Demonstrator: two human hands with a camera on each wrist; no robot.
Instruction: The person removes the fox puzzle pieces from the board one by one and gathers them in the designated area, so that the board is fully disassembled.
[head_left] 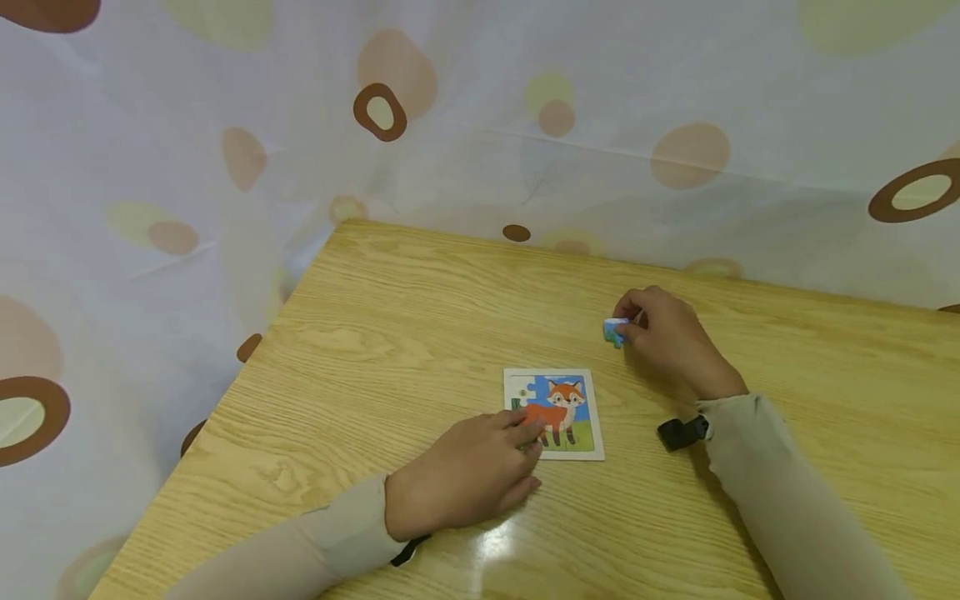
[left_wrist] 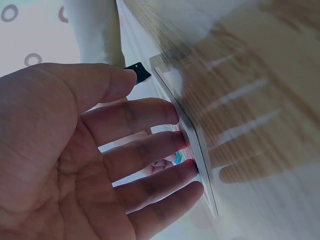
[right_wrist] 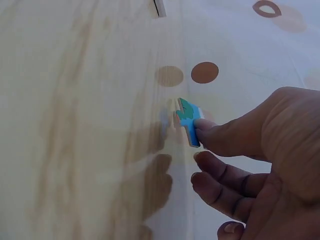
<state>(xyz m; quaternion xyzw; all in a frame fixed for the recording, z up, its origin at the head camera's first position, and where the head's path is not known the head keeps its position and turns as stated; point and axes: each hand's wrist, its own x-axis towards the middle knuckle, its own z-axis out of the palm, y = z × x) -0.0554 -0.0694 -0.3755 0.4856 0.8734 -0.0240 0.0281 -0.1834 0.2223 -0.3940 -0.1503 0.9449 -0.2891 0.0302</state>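
Observation:
A square fox puzzle (head_left: 568,456) in a white frame lies flat on the table, with a bare gap showing at its upper left. My left hand (head_left: 468,467) rests its fingertips on the puzzle's lower left part, fingers spread and fairly straight. In the left wrist view the fingertips (left_wrist: 190,169) touch the board near its edge. Beyond the puzzle's upper right corner, my right hand (head_left: 671,342) pinches a blue and green puzzle piece (right_wrist: 187,120) between thumb and forefinger. That piece is tilted on edge, just over the tabletop.
The pale wooden table (head_left: 360,333) reaches back to a wall covering (head_left: 465,167) with brown and beige spots. A black wrist device (head_left: 682,433) sits at the right cuff. The table's left edge runs down beside the left arm.

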